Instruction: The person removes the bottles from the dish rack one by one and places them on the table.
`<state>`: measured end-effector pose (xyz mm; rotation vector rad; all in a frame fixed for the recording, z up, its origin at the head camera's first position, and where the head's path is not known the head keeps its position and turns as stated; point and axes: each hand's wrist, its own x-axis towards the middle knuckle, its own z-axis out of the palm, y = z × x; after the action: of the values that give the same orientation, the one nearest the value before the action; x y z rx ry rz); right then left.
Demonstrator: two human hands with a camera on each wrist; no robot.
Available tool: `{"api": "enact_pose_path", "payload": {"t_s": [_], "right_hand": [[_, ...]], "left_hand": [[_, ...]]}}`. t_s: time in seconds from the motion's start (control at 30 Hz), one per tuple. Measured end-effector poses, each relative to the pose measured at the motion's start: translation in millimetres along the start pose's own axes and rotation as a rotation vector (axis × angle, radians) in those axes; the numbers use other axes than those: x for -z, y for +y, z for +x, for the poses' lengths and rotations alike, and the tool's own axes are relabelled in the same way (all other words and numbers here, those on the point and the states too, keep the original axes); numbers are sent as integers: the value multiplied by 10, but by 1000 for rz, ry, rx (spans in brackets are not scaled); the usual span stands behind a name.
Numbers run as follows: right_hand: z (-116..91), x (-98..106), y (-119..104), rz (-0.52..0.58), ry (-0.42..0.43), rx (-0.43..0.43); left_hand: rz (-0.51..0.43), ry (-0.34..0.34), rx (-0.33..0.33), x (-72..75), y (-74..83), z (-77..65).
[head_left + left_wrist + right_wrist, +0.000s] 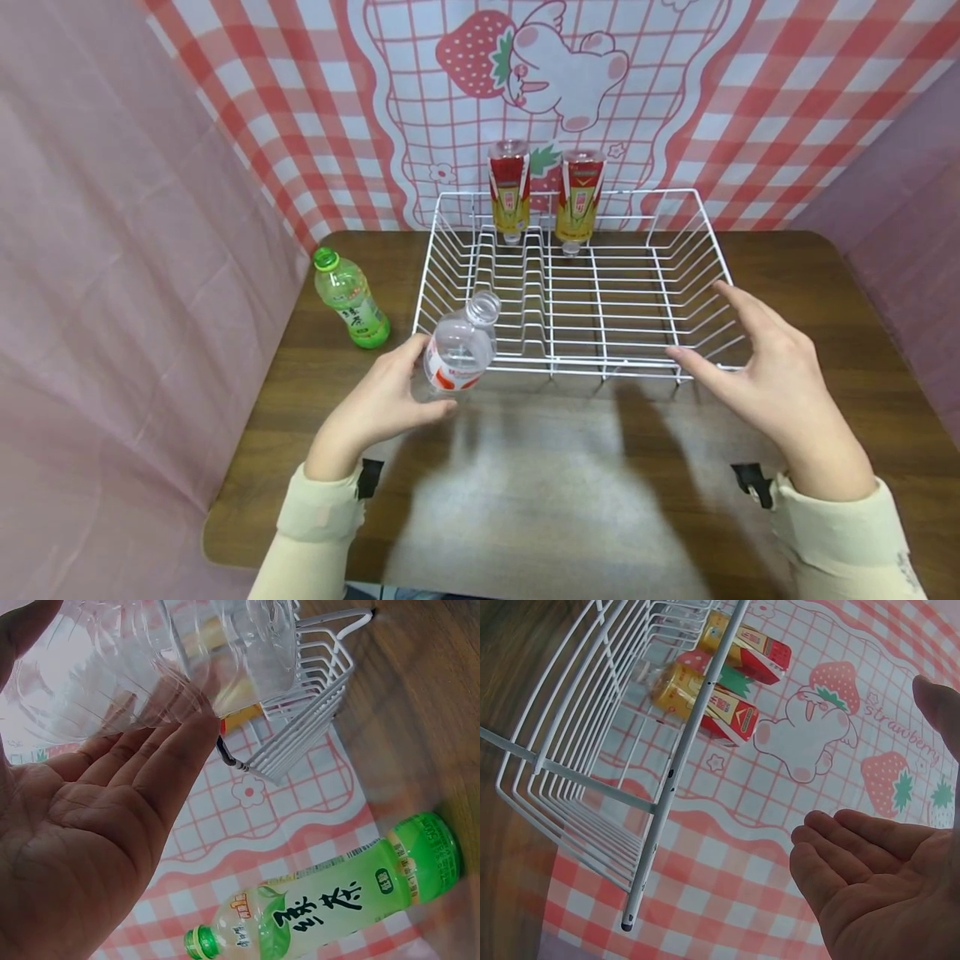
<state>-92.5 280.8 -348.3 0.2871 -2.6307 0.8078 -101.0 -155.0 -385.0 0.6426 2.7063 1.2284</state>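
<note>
My left hand [382,387] grips a clear, uncapped plastic bottle [457,350] with a red and white label, its neck tilted away to the right. In the left wrist view the fingers curl under the clear bottle [150,667]. The bottle is at the front left corner of a white wire dish rack [615,362]. My right hand [772,367] is spread beside the rack's front right corner and holds nothing; the right wrist view shows it apart from the wire. Two red and yellow labelled bottles [510,196] [580,200] stand neck-down at the back of the rack.
A green tea bottle [351,300] with a green cap stands on the wooden table [300,450], left of the rack. Behind the rack hangs a red and white checked cloth [300,100] with strawberries. Pink curtains [135,250] flank the table.
</note>
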Motion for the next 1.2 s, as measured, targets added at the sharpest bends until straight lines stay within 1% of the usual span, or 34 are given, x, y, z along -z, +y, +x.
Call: {"api": "enact_pose_path", "payload": {"t_s": [0.17, 0.23, 0.4, 0.8, 1.0, 1.2], "right_hand": [[1, 11, 16, -1, 20, 7], [4, 12, 25, -2, 21, 6], [4, 7, 54, -3, 6, -12], [-6, 3, 104, -10, -17, -49], [0, 2, 129, -4, 4, -26], [-1, -3, 144, 1, 18, -13]], "left_hand": [[-14, 5, 11, 48, 4, -10], [-22, 10, 24, 67, 2, -21], [-45, 19, 57, 96, -28, -61], [-60, 52, 85, 164, -132, -151], [-72, 74, 91, 199, -186, -160], [-93, 80, 93, 219, -253, -185]]}}
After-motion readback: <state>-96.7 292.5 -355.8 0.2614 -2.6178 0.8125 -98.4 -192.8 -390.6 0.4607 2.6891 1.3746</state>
